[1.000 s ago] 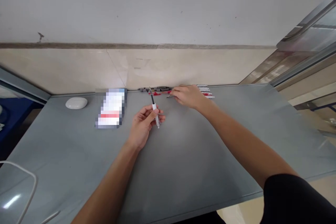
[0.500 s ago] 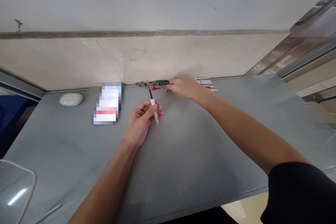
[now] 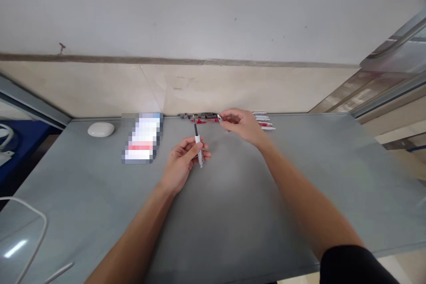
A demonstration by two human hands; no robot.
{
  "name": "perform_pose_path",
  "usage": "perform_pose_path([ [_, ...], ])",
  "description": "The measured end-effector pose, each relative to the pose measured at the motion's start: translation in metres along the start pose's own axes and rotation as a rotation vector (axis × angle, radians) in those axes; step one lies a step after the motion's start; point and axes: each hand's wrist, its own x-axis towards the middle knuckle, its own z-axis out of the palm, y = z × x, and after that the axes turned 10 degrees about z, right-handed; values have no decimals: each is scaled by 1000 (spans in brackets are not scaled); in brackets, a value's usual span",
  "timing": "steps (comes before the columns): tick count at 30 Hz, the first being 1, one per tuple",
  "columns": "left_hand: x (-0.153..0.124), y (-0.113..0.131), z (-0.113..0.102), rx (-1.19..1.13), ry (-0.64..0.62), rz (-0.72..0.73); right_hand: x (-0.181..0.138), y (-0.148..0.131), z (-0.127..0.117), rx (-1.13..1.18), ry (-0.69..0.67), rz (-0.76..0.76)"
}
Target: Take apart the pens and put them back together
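Observation:
My left hand is closed around the white barrel of a pen, thumb on top. A dark refill sticks out of the barrel's upper end, pointing toward the wall. To the right, my right hand pinches a small shiny silver pen tip between thumb and fingers, above the surface. Behind the hands, dark pen parts and red pen parts lie along the wall. Several white and red pens lie beyond my right hand, partly hidden by it.
A phone, blurred out, and a white rounded case lie on the grey tabletop at the left. A white cable curves over the near left corner. The tiled wall borders the far edge.
My right hand has lifted back from the pen parts with the silver pen tip showing in its fingers. The left hand still holds the pen. The view has tilted slightly.

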Motion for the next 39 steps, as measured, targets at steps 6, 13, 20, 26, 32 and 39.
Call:
perform_pose_path([
  [6, -1, 0, 0, -24, -24, -9, -24, 22, 18, 674, -84, 249],
  [13, -2, 1, -3, -55, -58, -22, -38, 28, 29, 790, -163, 310],
  [20, 0, 4, -7, -62, -20, -43, -39, 33, 28, 826, -148, 303],
  [26, 6, 4, -10, -69, -11, -32, -41, 32, 27, 778, -206, 260],
  [32, 5, 5, -8, -67, -5, -38, -42, 31, 27, 773, -210, 239],
  [39, 4, 3, -6, -51, -8, -32, -43, 32, 28, 759, -223, 202],
])
